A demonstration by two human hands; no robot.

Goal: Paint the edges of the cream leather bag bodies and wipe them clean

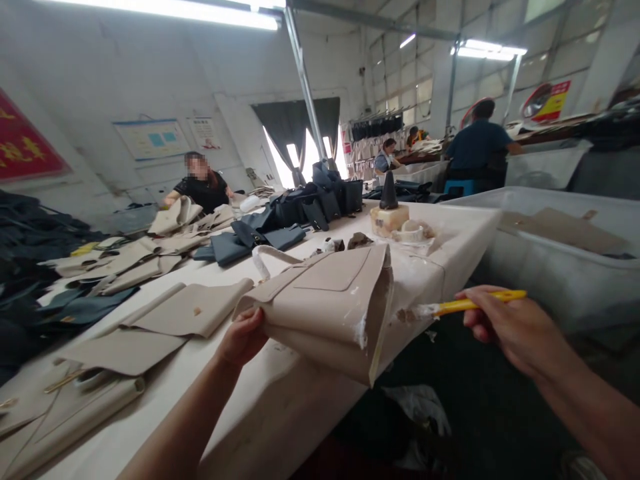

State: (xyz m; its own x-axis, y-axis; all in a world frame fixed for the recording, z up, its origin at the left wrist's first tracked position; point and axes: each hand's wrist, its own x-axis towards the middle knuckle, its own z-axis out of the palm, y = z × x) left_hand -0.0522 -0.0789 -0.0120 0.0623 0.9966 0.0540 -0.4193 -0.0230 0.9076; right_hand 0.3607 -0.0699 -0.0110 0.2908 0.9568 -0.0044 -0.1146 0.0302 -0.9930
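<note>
A beige bag body [320, 293] is tilted over the table's front edge, its open end facing right. My left hand [245, 335] grips its left end, with the thumb on top. White smears of what looks like glue mark the rim near the opening. In my right hand [493, 317] is a yellow-handled brush [473, 303], held by its handle. The white-coated bristles point left, close to the bag's open rim; whether they touch it I cannot tell. Inside the bag it is dark and mostly hidden.
Flat beige bag pieces [190, 307] cover the table's left side. Dark blue bags [300, 210] are heaped behind. A glue-crusted tub [390, 220] with a black cone stands near the far right corner. White bins [565, 220] flank the right. A person [200, 187] sits across.
</note>
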